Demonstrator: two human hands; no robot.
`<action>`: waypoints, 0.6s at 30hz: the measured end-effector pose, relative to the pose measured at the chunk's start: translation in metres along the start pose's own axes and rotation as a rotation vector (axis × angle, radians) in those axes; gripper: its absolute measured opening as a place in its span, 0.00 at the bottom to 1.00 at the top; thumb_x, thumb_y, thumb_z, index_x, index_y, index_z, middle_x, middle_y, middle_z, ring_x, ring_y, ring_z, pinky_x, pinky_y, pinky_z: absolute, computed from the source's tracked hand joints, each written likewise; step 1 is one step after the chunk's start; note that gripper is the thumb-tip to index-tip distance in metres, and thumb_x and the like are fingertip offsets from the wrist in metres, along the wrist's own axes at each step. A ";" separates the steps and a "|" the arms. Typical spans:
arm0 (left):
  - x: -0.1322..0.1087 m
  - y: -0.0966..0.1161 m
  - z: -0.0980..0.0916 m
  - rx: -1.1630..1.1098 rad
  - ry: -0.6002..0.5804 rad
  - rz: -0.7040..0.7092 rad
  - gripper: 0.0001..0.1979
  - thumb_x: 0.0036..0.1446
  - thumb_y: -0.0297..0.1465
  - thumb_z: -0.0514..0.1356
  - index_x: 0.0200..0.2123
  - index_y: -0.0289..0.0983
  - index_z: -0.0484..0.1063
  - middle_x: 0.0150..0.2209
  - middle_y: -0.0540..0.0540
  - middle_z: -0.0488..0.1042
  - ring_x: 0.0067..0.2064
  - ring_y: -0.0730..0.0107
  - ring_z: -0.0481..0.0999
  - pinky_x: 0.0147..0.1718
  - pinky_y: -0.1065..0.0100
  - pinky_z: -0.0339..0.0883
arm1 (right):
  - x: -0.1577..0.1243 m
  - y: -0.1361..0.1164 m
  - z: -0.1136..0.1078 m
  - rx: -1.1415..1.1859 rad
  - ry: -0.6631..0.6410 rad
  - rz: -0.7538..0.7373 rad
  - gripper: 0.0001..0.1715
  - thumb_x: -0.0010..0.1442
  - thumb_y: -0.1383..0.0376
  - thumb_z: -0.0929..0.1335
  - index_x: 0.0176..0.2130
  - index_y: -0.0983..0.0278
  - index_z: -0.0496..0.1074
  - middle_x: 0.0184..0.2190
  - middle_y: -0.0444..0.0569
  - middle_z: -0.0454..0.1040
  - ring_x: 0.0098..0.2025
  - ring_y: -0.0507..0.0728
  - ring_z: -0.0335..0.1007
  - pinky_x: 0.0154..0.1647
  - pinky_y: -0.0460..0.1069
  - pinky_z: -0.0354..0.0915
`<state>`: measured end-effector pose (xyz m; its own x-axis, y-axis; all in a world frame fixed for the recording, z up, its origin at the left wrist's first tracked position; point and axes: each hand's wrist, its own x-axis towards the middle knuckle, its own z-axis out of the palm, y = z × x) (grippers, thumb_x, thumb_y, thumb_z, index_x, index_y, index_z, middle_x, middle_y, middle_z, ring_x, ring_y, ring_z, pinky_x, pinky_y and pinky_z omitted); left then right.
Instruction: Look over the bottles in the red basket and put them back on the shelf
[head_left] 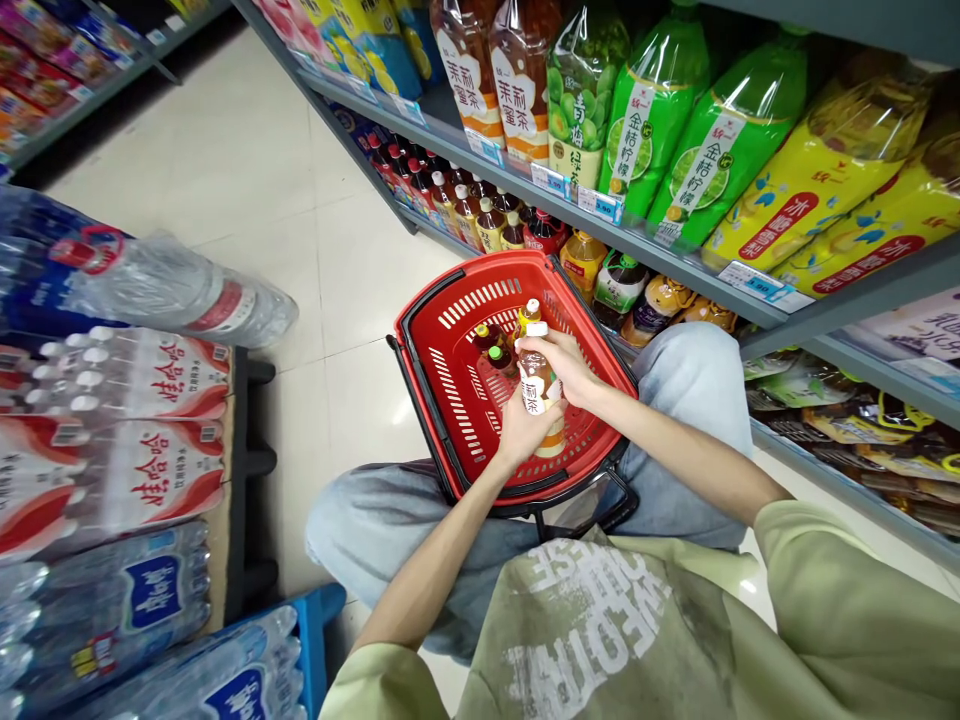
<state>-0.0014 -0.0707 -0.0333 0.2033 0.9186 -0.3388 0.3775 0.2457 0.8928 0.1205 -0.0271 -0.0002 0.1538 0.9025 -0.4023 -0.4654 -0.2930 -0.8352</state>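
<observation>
I crouch in a shop aisle with a red shopping basket (442, 330) between my knees. Both hands hold one tea bottle (537, 392) with a white label and white cap, upright inside the basket. My left hand (525, 425) wraps its lower body. My right hand (564, 362) grips it near the neck from the right. A second bottle with a white cap (528, 316) and two more bottles (491, 350) lie in the basket behind it.
A shelf unit on the right carries large tea and juice bottles (652, 100) above and smaller bottles (480, 215) below. Shrink-wrapped packs of water bottles (127, 400) are stacked on the left. Pale tiled floor (247, 170) runs ahead.
</observation>
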 end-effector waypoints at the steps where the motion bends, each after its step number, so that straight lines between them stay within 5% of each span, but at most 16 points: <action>1: 0.000 -0.001 -0.001 -0.061 -0.029 -0.006 0.23 0.44 0.40 0.73 0.43 0.35 0.75 0.39 0.42 0.82 0.37 0.61 0.79 0.40 0.62 0.72 | -0.001 -0.004 -0.001 0.007 -0.050 0.030 0.16 0.44 0.59 0.79 0.31 0.64 0.77 0.28 0.44 0.78 0.28 0.52 0.72 0.31 0.47 0.68; 5: -0.005 -0.002 -0.006 -0.402 -0.298 -0.018 0.23 0.42 0.39 0.74 0.41 0.34 0.77 0.38 0.42 0.83 0.37 0.60 0.80 0.42 0.60 0.74 | -0.009 -0.024 -0.006 0.055 -0.318 0.134 0.20 0.42 0.58 0.80 0.33 0.64 0.76 0.30 0.46 0.80 0.29 0.55 0.75 0.34 0.50 0.73; 9: -0.011 0.001 -0.011 -0.628 -0.578 -0.070 0.22 0.40 0.38 0.73 0.39 0.33 0.80 0.37 0.39 0.84 0.35 0.56 0.82 0.41 0.57 0.76 | -0.018 -0.033 -0.008 0.044 -0.487 0.086 0.18 0.46 0.56 0.78 0.30 0.63 0.73 0.28 0.47 0.78 0.28 0.56 0.75 0.30 0.50 0.71; 18: -0.008 0.003 -0.007 -0.706 -0.478 -0.207 0.27 0.42 0.40 0.76 0.43 0.33 0.76 0.38 0.39 0.83 0.30 0.61 0.81 0.33 0.59 0.76 | -0.006 -0.016 -0.001 0.041 -0.182 0.137 0.16 0.41 0.58 0.78 0.26 0.63 0.71 0.24 0.48 0.77 0.26 0.57 0.74 0.26 0.49 0.70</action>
<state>-0.0083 -0.0754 -0.0261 0.6094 0.6452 -0.4609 -0.1664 0.6724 0.7212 0.1281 -0.0285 0.0149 -0.0716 0.8983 -0.4336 -0.5066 -0.4072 -0.7599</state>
